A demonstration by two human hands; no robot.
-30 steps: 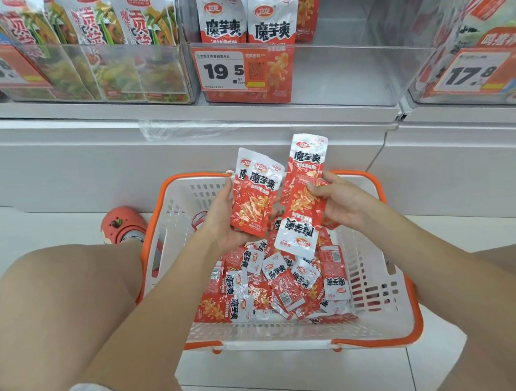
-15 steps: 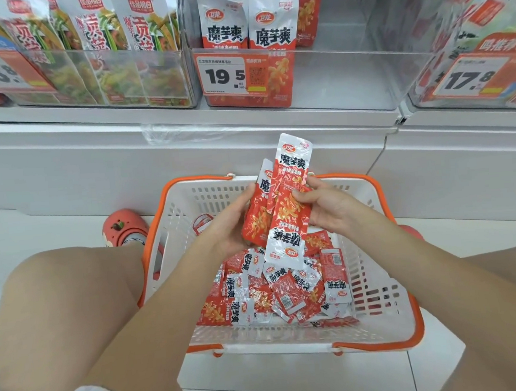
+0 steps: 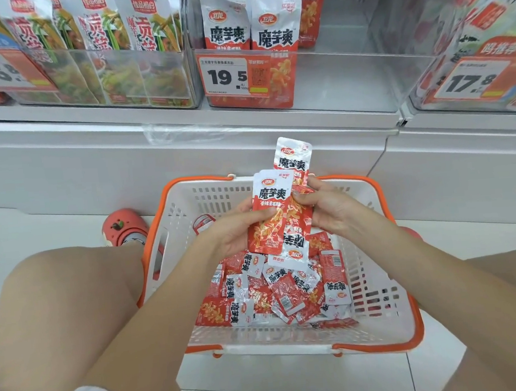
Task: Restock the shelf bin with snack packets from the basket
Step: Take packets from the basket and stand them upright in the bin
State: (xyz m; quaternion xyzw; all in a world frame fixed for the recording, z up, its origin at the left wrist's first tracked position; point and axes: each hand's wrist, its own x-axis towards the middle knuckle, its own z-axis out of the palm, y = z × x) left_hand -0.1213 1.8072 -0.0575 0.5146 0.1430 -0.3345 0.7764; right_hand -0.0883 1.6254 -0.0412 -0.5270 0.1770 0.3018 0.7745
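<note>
A white basket with orange rim [image 3: 392, 305] sits on the floor between my knees, with several red-and-white snack packets [image 3: 276, 289] piled inside. Above it both hands hold a small stack of the same packets [image 3: 275, 212]. My left hand [image 3: 235, 232] grips the front packet from the left, thumb across it. My right hand [image 3: 325, 208] pinches the stack from the right, with one packet sticking up behind. The clear shelf bin [image 3: 334, 78] with the 19.5 price tag holds a few upright packets [image 3: 252, 26] at its left; the rest of it is bare.
A clear bin of green-and-orange packets [image 3: 109, 52] stands left of the target bin, and another bin tagged 17.8 [image 3: 473, 79] stands to the right. A grey shelf ledge [image 3: 183, 121] runs above the basket. My shoe [image 3: 123, 227] rests left of the basket.
My hands brought their separate packets together into one overlapping stack above the basket. The left hand's packet now lies in front of the right hand's ones.
</note>
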